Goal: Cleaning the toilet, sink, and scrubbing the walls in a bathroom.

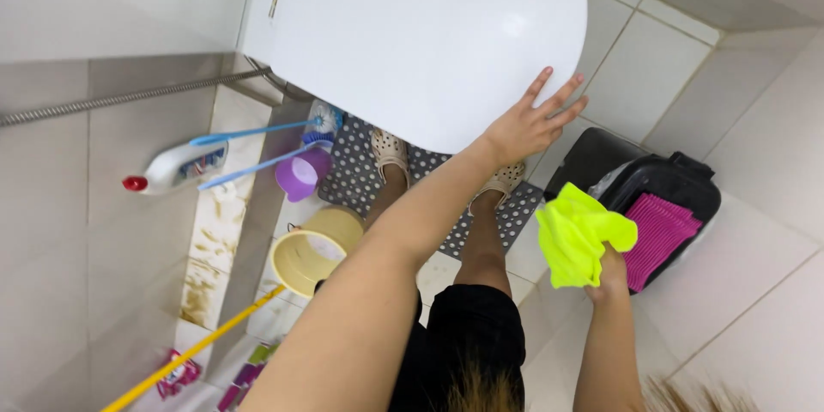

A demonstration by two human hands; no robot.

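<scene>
Centrally, the white toilet lid [429,34] fills the upper middle of the frame, its long axis running up-down, rounded end toward lower right. The left hand [528,124] rests on its edge, fingers spread (palm flat). Lower right, the right hand [611,279] pinches a neon yellow cloth [579,236].

Bare arms w/o sleeves, black shorts [474,326], pale perforated clog-type sandals [390,153] on both feet

At the left of the frame a white bottle [176,166] with a red cap is lying beside a purple cup [300,175], a yellow bucket [313,251] is sitting below, and a black bin [657,197] is standing at right.
</scene>
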